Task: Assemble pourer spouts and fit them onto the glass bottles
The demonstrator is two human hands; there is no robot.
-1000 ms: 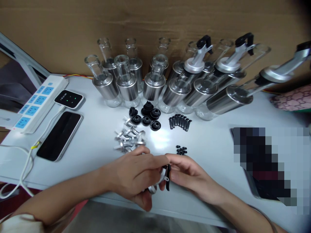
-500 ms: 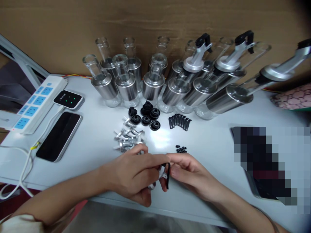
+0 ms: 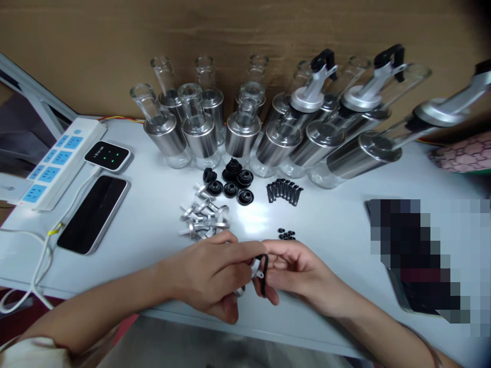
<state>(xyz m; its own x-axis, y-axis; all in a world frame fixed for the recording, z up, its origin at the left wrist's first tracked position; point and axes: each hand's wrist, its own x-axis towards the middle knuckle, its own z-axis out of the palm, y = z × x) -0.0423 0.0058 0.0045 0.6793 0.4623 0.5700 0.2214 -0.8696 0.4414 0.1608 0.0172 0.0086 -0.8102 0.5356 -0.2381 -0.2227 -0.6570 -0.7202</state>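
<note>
L hand point(image 3: 209, 276) mostly hiding spout point(image 3: 255, 268), R hand point(image 3: 307, 278) prob. on blk lever point(image 3: 265, 266)

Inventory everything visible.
bottles: about twelve, silver/clear, rear
fitted spouts: three, silver/black, on bottles
loose spouts: several, silver, centre
stoppers: about six, black, centre
levers: about eight, black, centre
small plugs: several, black, centre
power strip: one, white, left
WiFi device, phone: one each, black, left
cabling: some, white, left
pixelated item: one, dark, right
patterned item: one, pink, right
cardboard: one, brown, behind
table: one, pale, beneath
held spout: one, silver/black, front
left hand, right hand: two, bare, front
</note>
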